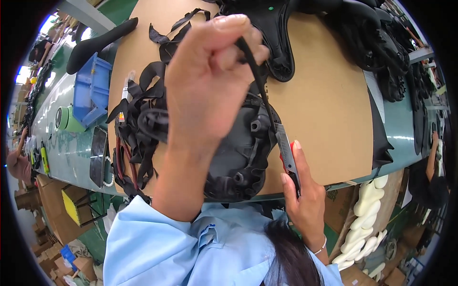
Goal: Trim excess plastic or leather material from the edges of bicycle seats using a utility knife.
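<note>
My left hand [210, 76] is raised high over the board, fingers closed on one end of a thin black strip [259, 78]. The strip runs taut down to the edge of a black moulded, padded-looking piece [234, 138], partly hidden behind my left hand and forearm. With my right hand [307, 200] I grip a red and black snap-off utility knife [289, 159], low and to the right of that piece. Its blade points up and away from me, touching or very near the strip's lower end.
Black offcuts [145, 102] lie left on the brown board [329, 109], beside red-handled pliers or cutters [126, 159]. Further left are a phone [98, 155], a green container [67, 119] and a blue bin [90, 90]. More black covers [367, 38] fill the back right. Other people appear at both sides.
</note>
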`<state>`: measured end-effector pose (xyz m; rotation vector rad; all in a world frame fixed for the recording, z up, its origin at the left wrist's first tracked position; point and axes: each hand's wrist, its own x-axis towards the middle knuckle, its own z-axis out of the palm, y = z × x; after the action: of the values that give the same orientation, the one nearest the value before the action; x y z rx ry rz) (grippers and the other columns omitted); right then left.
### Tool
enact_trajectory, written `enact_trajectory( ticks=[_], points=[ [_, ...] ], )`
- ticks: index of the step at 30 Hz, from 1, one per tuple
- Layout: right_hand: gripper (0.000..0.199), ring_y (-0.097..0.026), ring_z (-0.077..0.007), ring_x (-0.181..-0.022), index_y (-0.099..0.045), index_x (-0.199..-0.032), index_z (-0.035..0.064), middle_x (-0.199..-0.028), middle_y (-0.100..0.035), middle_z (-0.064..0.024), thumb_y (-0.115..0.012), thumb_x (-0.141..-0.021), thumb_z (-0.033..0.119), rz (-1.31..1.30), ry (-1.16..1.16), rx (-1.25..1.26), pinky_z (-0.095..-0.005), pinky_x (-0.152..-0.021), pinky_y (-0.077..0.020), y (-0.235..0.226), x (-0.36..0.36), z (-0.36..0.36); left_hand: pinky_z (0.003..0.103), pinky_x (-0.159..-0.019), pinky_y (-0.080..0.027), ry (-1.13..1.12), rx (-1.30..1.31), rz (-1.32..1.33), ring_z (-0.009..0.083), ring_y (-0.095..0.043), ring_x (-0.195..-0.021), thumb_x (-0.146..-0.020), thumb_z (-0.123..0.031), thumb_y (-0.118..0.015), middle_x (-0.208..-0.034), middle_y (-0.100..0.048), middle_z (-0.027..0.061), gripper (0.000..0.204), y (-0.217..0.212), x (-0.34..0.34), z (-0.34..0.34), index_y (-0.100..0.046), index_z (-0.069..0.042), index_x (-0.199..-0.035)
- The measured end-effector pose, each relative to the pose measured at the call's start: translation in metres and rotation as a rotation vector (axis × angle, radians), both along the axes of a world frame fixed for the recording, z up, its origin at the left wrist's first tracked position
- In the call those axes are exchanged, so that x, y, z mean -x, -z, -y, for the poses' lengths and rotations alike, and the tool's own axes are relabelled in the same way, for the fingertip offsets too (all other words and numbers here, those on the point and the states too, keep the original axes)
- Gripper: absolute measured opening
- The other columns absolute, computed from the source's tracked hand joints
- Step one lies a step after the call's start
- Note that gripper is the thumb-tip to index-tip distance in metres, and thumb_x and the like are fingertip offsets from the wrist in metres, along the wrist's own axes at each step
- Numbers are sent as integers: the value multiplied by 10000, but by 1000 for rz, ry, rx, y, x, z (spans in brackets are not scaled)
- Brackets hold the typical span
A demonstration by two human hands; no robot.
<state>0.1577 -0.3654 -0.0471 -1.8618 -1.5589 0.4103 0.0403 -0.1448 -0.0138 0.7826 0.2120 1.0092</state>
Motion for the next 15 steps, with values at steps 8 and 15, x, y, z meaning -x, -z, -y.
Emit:
enact_trajectory(
  ticks=[8,15],
  points=[
    [543,-652,-343,-630,-444,-1415,86,-860,-671,-204,-611,-902,141,-442,75,463,-357,-584,-498,-30,9,31,244,-563,-450,-59,-400,-107,134,-578,-790,-876,-312,-671,-874,-603,62,268,-8,26,25,-657,-44,-869],
    [467,-598,-293,-535,-541,-1356,175,-748,-650,-168,-607,-894,150,21,-145,272,-361,-506,-440,-28,-27,-2,383,-690,-419,-171,-1624,-1163,262,-492,-781,-644,-135,-752,-659,-511,61,189,27,30,47,-587,-52,-680]
  ],
)
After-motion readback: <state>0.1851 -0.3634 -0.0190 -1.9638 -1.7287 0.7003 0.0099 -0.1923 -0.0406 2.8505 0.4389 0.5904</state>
